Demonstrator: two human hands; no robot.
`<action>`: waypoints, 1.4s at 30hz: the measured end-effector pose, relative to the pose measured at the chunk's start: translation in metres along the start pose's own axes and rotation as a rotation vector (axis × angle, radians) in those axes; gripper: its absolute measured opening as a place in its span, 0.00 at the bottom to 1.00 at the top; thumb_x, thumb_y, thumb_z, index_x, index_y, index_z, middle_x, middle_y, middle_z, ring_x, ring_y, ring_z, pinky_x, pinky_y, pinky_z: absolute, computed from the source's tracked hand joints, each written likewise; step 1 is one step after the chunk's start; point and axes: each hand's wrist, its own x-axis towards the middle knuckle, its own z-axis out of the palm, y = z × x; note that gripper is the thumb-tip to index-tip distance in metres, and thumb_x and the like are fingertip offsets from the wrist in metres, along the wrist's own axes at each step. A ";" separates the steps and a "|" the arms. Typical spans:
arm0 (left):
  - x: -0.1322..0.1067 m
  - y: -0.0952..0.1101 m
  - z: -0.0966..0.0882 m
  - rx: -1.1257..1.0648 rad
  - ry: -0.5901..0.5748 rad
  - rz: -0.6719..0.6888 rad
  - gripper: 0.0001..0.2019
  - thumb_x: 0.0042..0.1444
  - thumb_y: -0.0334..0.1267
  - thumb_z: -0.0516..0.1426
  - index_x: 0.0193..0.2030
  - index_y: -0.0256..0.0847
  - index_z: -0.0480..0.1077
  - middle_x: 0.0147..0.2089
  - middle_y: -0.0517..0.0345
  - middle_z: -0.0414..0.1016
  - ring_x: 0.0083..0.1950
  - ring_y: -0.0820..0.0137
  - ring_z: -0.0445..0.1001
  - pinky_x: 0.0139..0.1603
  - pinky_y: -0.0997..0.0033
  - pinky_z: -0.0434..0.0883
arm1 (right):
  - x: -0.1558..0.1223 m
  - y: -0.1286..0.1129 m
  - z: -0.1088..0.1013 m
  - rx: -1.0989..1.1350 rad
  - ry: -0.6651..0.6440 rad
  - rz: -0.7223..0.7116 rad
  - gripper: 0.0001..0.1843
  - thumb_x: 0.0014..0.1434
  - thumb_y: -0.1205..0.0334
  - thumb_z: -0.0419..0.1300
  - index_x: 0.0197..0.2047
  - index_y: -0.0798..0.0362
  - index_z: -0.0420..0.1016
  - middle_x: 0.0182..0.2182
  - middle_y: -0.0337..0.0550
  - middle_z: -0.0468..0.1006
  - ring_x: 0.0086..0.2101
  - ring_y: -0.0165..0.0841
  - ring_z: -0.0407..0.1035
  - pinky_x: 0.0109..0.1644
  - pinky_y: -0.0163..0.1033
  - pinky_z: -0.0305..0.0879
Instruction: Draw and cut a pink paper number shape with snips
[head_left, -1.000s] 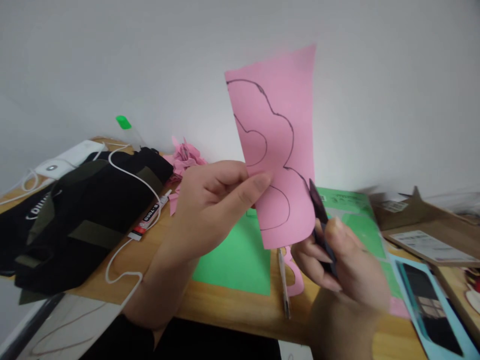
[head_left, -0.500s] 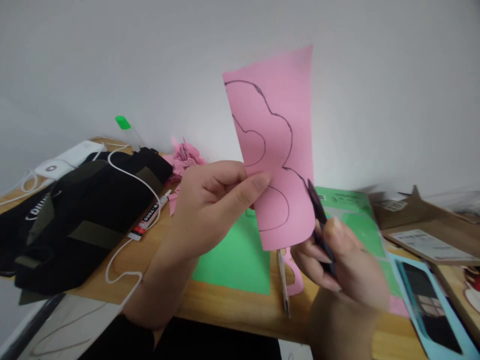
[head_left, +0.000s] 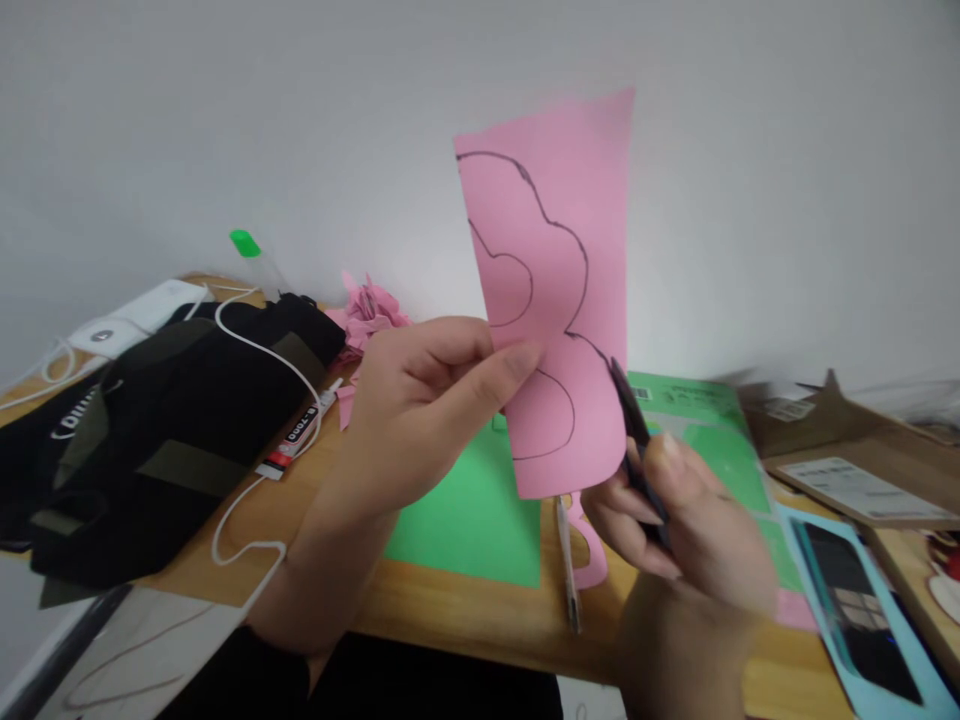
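Between thumb and fingers, my left hand (head_left: 435, 400) pinches a sheet of pink paper (head_left: 592, 180) by its left edge, holding it upright in the air. Black curved outlines are drawn on the paper, and its lower right corner is cut round. My right hand (head_left: 690, 520) is closed on dark scissors (head_left: 636, 420), whose blades meet the paper's right edge beside the drawn line. The scissors' handles are mostly hidden by the fingers. Below, a green sheet (head_left: 465, 520) lies on the wooden table (head_left: 480, 625), near a pink curved cutout (head_left: 591, 555) and a slim metallic tool (head_left: 568, 570).
At left lie a black bag (head_left: 202, 420), a white cable (head_left: 262, 350), a glue tube (head_left: 300, 430) and a white device (head_left: 150, 310). Pink scraps (head_left: 371, 310) are heaped by the wall. On the right are a green package (head_left: 720, 450), a phone (head_left: 859, 610) and a cardboard box (head_left: 840, 450).
The pink paper has tilted slightly, its top shifting right and its bottom shifting left. The scissors' tips have moved a little left along the outline. Both hands keep their hold.
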 end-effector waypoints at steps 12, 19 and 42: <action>0.000 0.004 0.005 0.061 0.019 0.049 0.18 0.58 0.28 0.60 0.19 0.38 0.61 0.20 0.66 0.54 0.22 0.80 0.52 0.19 0.76 0.52 | 0.001 -0.004 0.002 -0.041 0.013 -0.001 0.33 0.68 0.35 0.48 0.20 0.48 0.48 0.09 0.26 0.46 0.10 0.20 0.33 0.13 0.32 0.31; 0.001 0.004 0.004 0.089 -0.014 0.079 0.20 0.58 0.27 0.60 0.18 0.38 0.57 0.19 0.67 0.48 0.21 0.80 0.47 0.18 0.76 0.50 | 0.001 -0.006 0.003 -0.050 0.009 -0.008 0.33 0.68 0.35 0.48 0.20 0.49 0.48 0.09 0.27 0.46 0.10 0.20 0.35 0.14 0.32 0.32; 0.001 0.004 0.005 0.007 -0.018 0.022 0.15 0.58 0.28 0.61 0.20 0.38 0.67 0.21 0.65 0.61 0.22 0.80 0.58 0.20 0.80 0.60 | -0.002 -0.008 0.001 -0.063 -0.002 0.008 0.33 0.68 0.36 0.51 0.20 0.50 0.50 0.09 0.26 0.47 0.10 0.19 0.35 0.14 0.32 0.36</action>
